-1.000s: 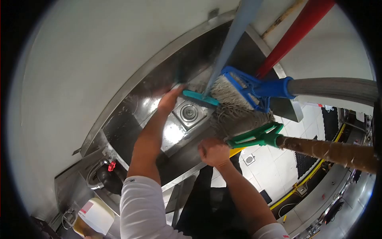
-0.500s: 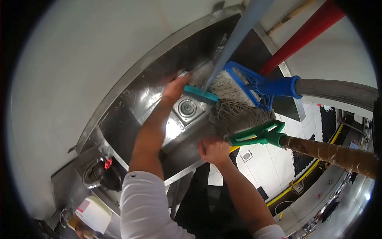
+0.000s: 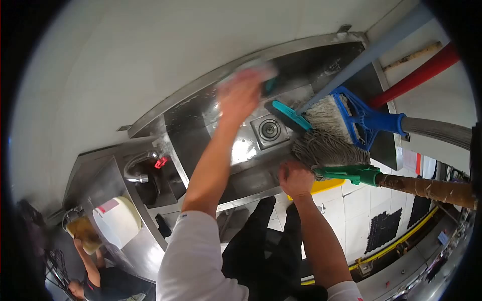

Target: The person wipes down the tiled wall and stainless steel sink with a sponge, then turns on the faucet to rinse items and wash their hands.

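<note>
Broadly, a smooth pale wall [image 3: 150, 60] curves behind the long steel sink [image 3: 196, 135], whose brushed metal is wet and shiny around the basin floor. White square tiles [image 3: 354, 205] show past its near edge. Two string mops fill the right end: the cream strands [image 3: 325, 116] sit in a ribbed blue plastic clamp [image 3: 364, 120], and the coarse grey strands [image 3: 329, 149] lie next to a green clamp [image 3: 354, 174] on a rough brown pole [image 3: 427, 190]. A slick grey-blue pole [image 3: 371, 57] slants down to a narrow teal head [image 3: 291, 115], with a glossy red pole [image 3: 424, 72] farther right. Off to the left are a boxy, cloudy white container [image 3: 118, 223] and a curved chrome faucet [image 3: 136, 168]; the round, ringed drain [image 3: 269, 130] sits in a square recess near the teal head. My left arm reaches up across the basin, and my left hand [image 3: 240, 98] is at the back side of the sink, blurred, with a pale, pinkish smear of something [image 3: 253, 72] at its fingers; I can't tell how far it is open or how it grips. My right hand [image 3: 296, 178] is at the near edge beside the grey strands, forearm angled up from below, fingers curled into a loose fist; whether anything is inside, I can't tell.
</note>
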A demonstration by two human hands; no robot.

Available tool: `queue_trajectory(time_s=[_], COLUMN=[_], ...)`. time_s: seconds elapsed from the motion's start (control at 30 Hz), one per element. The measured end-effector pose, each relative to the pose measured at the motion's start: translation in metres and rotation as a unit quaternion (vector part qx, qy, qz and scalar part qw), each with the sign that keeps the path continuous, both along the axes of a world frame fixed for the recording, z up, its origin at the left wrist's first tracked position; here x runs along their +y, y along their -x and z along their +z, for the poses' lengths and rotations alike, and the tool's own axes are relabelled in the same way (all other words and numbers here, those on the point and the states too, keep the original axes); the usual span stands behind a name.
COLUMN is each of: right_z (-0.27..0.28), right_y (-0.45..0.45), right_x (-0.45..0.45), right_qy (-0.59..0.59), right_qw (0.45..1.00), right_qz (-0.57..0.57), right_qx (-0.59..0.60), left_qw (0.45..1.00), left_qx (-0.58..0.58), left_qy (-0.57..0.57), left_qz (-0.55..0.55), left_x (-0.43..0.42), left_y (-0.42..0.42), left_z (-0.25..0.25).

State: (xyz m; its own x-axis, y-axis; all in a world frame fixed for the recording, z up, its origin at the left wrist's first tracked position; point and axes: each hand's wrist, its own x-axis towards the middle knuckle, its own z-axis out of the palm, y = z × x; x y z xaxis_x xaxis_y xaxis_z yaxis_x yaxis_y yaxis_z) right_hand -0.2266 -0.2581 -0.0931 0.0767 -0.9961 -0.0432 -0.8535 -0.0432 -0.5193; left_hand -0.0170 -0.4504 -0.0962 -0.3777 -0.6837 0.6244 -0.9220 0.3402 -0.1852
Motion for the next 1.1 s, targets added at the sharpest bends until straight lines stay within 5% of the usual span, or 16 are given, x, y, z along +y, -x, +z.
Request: queue_trajectory(time_s=[0.1,0.17,0.2,0.27,0.3,0.37,0.47,0.53,0.6,0.7,0.83,0.93,1.1], right_z=[0.002,0.0,0.0,0.0,-0.001,-0.005,-0.005,-0.007,-0.006,0.003,-0.004,0.0,0.008], right_y=[-0.002,-0.003,-0.002,0.002,0.001,-0.001,-0.001,0.001,0.001,-0.004,0.0,-0.004,-0.002], right_x=[-0.002,0.0,0.0,0.002,0.004,0.003,0.003,0.001,0.002,0.001,0.001,0.002,0.002], right_qy=[0.01,0.001,-0.008,-0.01,-0.012,-0.018,-0.017,-0.016,0.004,0.004,0.011,-0.027,-0.015], right_qw=[1.0,1.0,0.999,0.998,0.997,0.997,0.997,0.998,0.998,0.998,0.997,0.997,0.998], right_qz=[0.004,0.013,0.018,0.035,0.041,0.041,0.026,0.014,0.042,0.038,0.05,0.019,0.029], right_qx=[-0.001,0.01,0.027,0.045,0.057,0.058,0.067,0.064,0.049,0.053,0.05,0.074,0.062], left_qw=[0.968,0.948,0.953,0.965,0.989,0.995,0.986,0.964,0.967,0.96,0.975,0.992,0.998], left_qx=[0.086,0.127,0.203,0.131,0.127,0.0,0.086,0.104,0.106,0.11,0.215,0.105,0.062], left_qy=[0.061,0.146,-0.025,-0.164,-0.069,-0.091,-0.096,-0.189,0.149,0.094,0.003,0.018,-0.01], left_qz=[0.226,0.253,0.224,0.158,0.024,-0.03,-0.105,0.157,0.175,0.241,-0.06,-0.065,0.027], left_x=[0.07,0.071,0.055,0.029,0.002,-0.031,-0.017,0.042,0.074,0.075,-0.008,-0.02,0.05], left_y=[-0.103,-0.105,-0.091,-0.009,0.022,0.07,0.023,-0.041,-0.119,-0.101,0.029,0.065,-0.063], left_z=[-0.046,-0.036,-0.035,0.03,0.035,0.072,0.071,0.091,0.061,0.056,0.063,0.096,0.111])
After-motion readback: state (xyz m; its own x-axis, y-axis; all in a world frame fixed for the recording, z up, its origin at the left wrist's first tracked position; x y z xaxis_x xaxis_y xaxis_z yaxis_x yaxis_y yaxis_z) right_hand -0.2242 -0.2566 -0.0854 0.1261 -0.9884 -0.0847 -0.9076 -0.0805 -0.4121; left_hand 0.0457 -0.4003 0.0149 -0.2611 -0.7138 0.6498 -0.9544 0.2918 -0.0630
